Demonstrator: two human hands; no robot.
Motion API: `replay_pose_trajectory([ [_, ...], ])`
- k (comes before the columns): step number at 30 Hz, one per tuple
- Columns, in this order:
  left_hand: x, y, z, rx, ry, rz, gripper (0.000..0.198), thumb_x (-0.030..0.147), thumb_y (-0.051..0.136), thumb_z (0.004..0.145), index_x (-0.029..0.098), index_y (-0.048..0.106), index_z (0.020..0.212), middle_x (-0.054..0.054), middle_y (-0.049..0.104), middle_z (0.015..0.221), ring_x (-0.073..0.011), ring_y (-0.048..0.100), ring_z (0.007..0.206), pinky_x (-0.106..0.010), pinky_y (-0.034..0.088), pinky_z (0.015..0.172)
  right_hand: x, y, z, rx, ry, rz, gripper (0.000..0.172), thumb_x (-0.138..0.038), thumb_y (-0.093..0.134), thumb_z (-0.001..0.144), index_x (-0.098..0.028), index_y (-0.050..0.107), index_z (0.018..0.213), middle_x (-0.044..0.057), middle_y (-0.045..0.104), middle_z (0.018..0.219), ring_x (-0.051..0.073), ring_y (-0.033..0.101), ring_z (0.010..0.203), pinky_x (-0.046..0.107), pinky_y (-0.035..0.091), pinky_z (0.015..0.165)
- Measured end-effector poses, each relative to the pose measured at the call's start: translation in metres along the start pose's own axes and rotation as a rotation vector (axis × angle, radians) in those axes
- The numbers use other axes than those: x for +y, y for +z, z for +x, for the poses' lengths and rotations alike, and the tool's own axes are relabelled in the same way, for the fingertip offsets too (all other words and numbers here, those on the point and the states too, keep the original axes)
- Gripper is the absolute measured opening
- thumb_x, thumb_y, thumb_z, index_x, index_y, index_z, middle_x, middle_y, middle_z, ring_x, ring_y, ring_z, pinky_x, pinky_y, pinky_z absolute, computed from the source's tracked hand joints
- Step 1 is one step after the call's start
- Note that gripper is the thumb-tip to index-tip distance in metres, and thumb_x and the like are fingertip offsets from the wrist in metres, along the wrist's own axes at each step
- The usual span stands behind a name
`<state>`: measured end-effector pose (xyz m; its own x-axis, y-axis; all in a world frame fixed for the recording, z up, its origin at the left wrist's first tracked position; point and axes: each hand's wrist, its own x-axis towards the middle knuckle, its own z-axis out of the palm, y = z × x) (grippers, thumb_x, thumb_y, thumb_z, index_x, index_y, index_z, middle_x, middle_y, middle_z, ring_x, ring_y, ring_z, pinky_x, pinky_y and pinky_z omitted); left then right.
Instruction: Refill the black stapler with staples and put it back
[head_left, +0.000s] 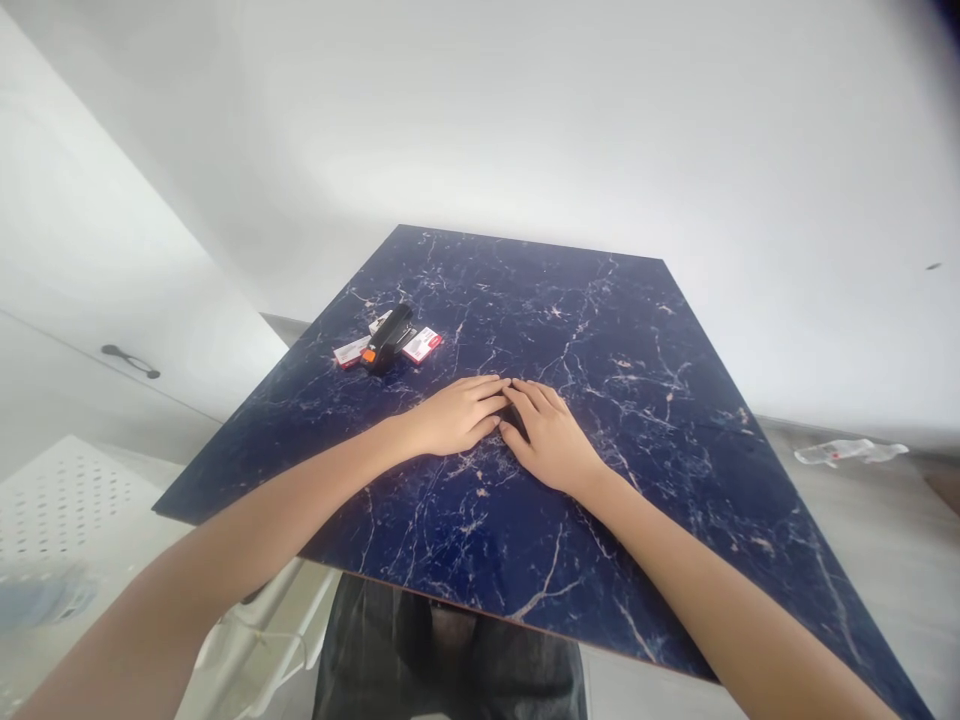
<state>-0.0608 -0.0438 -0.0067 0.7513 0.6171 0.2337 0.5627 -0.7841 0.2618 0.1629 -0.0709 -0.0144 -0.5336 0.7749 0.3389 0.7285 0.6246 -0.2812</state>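
My left hand point(463, 415) lies palm down on the dark blue marbled table point(480, 540), its fingers stretched out to the right. My right hand point(547, 435) rests flat beside it, and the fingertips of both meet. A dark patch shows in the gap between the thumbs and fingers; whether it is shadow or an object I cannot tell. Beyond my left hand sits a black stapler point(391, 335) with an orange tab. Next to it are a red-and-white small box point(422, 345) on the right and another red-and-white box point(351, 351) on the left.
A white perforated stool or chair seat point(67, 500) stands at the lower left. A white cabinet with a dark handle point(131, 361) is further left. Clear crumpled plastic point(847, 452) lies on the floor at the right. White walls rise behind the table.
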Motion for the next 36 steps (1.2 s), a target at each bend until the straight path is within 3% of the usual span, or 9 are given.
replay_pose_trajectory([
  [14,0.0,0.0,-0.001,0.014,0.004,0.015,0.041,0.027,0.046,0.108,0.015,0.058,0.146,-0.015,0.052,0.16,-0.0289,0.044,0.153,-0.053,0.036,0.129,-0.001,-0.001,0.0,-0.001,0.003,-0.004,0.052,-0.034,0.051,0.102,-0.01,0.055,0.148,0.021,0.058,0.151,0.039,0.05,0.141,0.061,0.043,0.119],
  [18,0.001,0.001,0.0,0.016,0.018,0.006,0.042,0.027,0.047,0.108,0.016,0.058,0.147,-0.014,0.053,0.159,-0.0277,0.045,0.153,-0.051,0.037,0.129,-0.001,-0.001,0.0,0.005,0.014,0.025,0.055,-0.034,0.051,0.102,-0.012,0.049,0.152,0.02,0.058,0.15,0.039,0.051,0.141,0.062,0.044,0.117],
  [23,-0.004,-0.02,0.0,0.093,-0.02,0.035,0.039,0.035,0.051,0.106,0.021,0.067,0.139,-0.011,0.067,0.144,-0.0289,0.06,0.137,-0.054,0.046,0.119,-0.002,-0.002,0.001,0.007,0.024,0.032,0.06,-0.035,0.05,0.102,-0.011,0.041,0.157,0.021,0.059,0.147,0.04,0.052,0.14,0.062,0.045,0.116],
  [26,-0.03,-0.048,-0.01,0.258,-0.129,0.02,0.047,0.045,0.048,0.107,0.023,0.061,0.146,-0.009,0.069,0.141,-0.0282,0.062,0.132,-0.053,0.049,0.113,-0.002,-0.002,0.001,-0.009,0.012,0.004,0.056,-0.035,0.048,0.104,-0.014,0.046,0.156,0.02,0.058,0.151,0.039,0.05,0.143,0.063,0.043,0.118],
  [31,-0.112,-0.078,-0.048,0.688,-0.514,-0.108,0.056,0.057,0.035,0.106,0.022,0.071,0.131,-0.007,0.071,0.137,-0.0258,0.063,0.129,-0.046,0.043,0.119,0.0,-0.001,-0.001,-0.031,-0.007,-0.036,0.046,-0.037,0.047,0.106,-0.015,0.06,0.144,0.02,0.055,0.154,0.04,0.048,0.145,0.063,0.042,0.119],
  [33,-0.14,-0.078,-0.062,0.738,-0.659,-0.244,0.065,0.059,0.026,0.106,0.02,0.072,0.128,-0.009,0.071,0.138,-0.0258,0.064,0.128,-0.043,0.047,0.115,0.0,-0.001,-0.001,-0.03,-0.008,-0.042,0.046,-0.036,0.047,0.106,-0.013,0.063,0.142,0.02,0.055,0.154,0.04,0.047,0.145,0.062,0.042,0.119],
  [36,-0.161,-0.072,-0.069,0.635,-0.743,-0.386,0.076,0.068,0.023,0.103,0.017,0.071,0.132,-0.012,0.072,0.137,-0.0277,0.069,0.12,-0.042,0.055,0.103,0.0,-0.001,-0.001,-0.032,-0.003,-0.046,0.046,-0.037,0.047,0.106,-0.012,0.063,0.142,0.021,0.055,0.154,0.04,0.047,0.145,0.062,0.042,0.119],
])
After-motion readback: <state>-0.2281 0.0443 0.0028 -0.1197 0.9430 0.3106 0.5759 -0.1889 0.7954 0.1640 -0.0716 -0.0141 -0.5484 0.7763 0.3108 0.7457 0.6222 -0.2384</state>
